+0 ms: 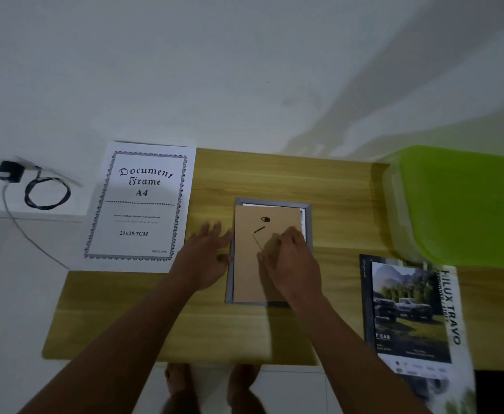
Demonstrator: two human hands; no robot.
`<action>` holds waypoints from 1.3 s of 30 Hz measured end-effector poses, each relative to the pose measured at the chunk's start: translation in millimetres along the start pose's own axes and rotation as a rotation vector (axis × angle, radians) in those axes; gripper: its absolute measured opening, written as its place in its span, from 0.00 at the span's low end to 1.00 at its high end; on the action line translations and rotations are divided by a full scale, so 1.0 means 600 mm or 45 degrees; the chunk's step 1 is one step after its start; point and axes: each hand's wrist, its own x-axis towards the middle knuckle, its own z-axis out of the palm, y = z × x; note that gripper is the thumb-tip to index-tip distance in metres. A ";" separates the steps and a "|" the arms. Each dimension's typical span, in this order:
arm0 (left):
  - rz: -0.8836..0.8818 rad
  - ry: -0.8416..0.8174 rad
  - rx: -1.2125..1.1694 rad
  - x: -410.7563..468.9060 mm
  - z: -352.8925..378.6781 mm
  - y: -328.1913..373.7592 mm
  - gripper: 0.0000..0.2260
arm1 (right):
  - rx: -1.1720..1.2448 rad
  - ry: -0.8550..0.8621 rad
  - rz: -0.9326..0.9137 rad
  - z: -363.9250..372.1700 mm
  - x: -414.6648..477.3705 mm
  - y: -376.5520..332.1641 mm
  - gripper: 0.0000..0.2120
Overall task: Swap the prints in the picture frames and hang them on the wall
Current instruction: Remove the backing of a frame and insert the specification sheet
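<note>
Seeing the grey frame (230, 282) face-down mid-desk (274, 333), backing board (247, 264) skewed in it. My left hand (206, 258) lies flat at its left edge, fingers spread. Right hand (292, 264) sits on the board, fingers curled; can't tell if pinching.

Table top (334, 186): wood grain, matt, smooth. Picture frame (229, 282): grey, smooth, dull finish; plastic or metal, cannot tell. Backing board (246, 264): brown card or fibreboard, matt. Paper sheet (140, 204): white printed paper, matt. Print (409, 309): paper, faint gloss. Box (468, 204): translucent green plastic, smooth. Wall (244, 70): matt white paint.
</note>
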 end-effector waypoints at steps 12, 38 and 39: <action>0.075 -0.022 0.142 0.008 0.003 -0.005 0.27 | 0.305 0.101 0.068 0.006 -0.025 0.003 0.31; 0.040 -0.172 0.226 0.009 -0.019 0.005 0.28 | 0.221 -0.195 0.163 -0.052 -0.105 0.000 0.28; 0.043 -0.175 0.225 0.009 -0.018 0.005 0.28 | 0.218 -0.203 0.156 -0.046 -0.110 -0.001 0.28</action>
